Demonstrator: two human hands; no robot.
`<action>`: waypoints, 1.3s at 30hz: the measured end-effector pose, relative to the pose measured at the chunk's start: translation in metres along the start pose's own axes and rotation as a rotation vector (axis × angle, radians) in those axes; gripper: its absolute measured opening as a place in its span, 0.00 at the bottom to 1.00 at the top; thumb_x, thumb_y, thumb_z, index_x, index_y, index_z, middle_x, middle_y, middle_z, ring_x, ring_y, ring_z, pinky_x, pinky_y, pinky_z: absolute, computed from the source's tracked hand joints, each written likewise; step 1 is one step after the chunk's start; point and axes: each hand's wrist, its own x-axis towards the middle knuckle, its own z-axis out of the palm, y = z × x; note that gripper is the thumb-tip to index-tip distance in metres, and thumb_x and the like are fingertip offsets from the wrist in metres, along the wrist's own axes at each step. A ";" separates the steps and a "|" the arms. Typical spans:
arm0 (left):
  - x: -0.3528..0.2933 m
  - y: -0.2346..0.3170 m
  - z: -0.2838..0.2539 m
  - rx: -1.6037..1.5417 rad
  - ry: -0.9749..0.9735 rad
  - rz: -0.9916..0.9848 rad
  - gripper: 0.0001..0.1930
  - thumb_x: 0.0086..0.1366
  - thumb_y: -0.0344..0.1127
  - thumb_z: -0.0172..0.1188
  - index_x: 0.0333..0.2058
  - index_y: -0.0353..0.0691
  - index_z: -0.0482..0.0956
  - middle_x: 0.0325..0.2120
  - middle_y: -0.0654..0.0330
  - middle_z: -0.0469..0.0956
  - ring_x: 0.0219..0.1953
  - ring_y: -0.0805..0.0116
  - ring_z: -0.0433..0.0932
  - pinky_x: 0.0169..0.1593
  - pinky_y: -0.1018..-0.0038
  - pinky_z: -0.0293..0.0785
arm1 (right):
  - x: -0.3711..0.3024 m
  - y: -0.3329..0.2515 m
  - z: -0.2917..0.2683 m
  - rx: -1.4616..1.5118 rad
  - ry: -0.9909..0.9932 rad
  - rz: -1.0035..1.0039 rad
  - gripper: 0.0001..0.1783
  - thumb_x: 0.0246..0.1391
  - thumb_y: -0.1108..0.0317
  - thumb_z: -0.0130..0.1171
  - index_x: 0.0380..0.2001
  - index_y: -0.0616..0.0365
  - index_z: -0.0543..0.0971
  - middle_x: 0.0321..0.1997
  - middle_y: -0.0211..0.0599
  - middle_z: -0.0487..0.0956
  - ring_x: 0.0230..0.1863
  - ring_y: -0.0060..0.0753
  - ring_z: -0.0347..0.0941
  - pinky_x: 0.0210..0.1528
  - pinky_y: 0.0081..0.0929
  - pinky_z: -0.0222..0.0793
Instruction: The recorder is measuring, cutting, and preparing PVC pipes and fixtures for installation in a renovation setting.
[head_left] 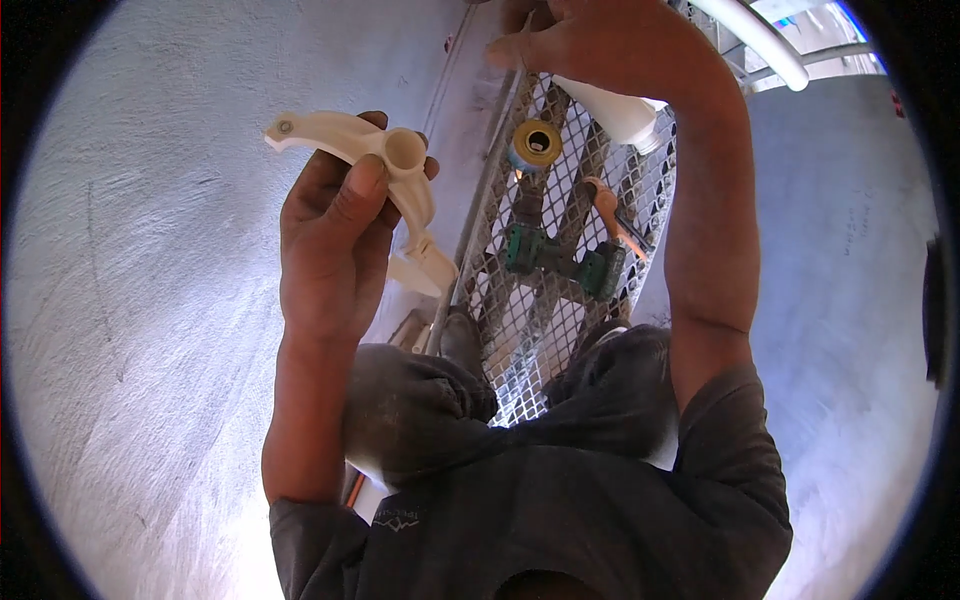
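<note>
Left hand (335, 215) gripping a cream branched plastic piece (412, 192), right hand (610, 45) partly cut off, grasp unclear.

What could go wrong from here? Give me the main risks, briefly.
The left hand alone holds the cream plastic part, whose arms stick out well past the fingers, so it could slip or knock against something. The green-and-black power tool rests on the mesh platform ahead of the shoes and might get kicked.
</note>
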 end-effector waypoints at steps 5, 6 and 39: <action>-0.001 0.005 -0.005 0.114 -0.046 -0.005 0.25 0.65 0.38 0.58 0.57 0.33 0.64 0.49 0.48 0.73 0.53 0.56 0.73 0.58 0.62 0.69 | 0.000 -0.002 0.002 0.006 0.049 -0.015 0.29 0.51 0.59 0.60 0.51 0.69 0.72 0.39 0.48 0.78 0.39 0.39 0.75 0.42 0.33 0.72; -0.001 0.004 -0.006 0.103 -0.036 -0.009 0.25 0.65 0.37 0.58 0.56 0.32 0.64 0.49 0.48 0.73 0.53 0.56 0.73 0.58 0.61 0.69 | 0.002 -0.001 0.001 -0.001 0.042 -0.009 0.29 0.51 0.59 0.61 0.51 0.69 0.72 0.39 0.49 0.79 0.39 0.39 0.75 0.43 0.33 0.72; -0.002 0.009 0.003 0.190 0.036 -0.028 0.24 0.60 0.35 0.63 0.52 0.32 0.67 0.45 0.52 0.75 0.49 0.58 0.76 0.55 0.63 0.70 | 0.011 0.029 0.025 -0.015 0.183 -0.197 0.28 0.46 0.65 0.65 0.52 0.60 0.74 0.30 0.37 0.76 0.32 0.31 0.75 0.36 0.26 0.71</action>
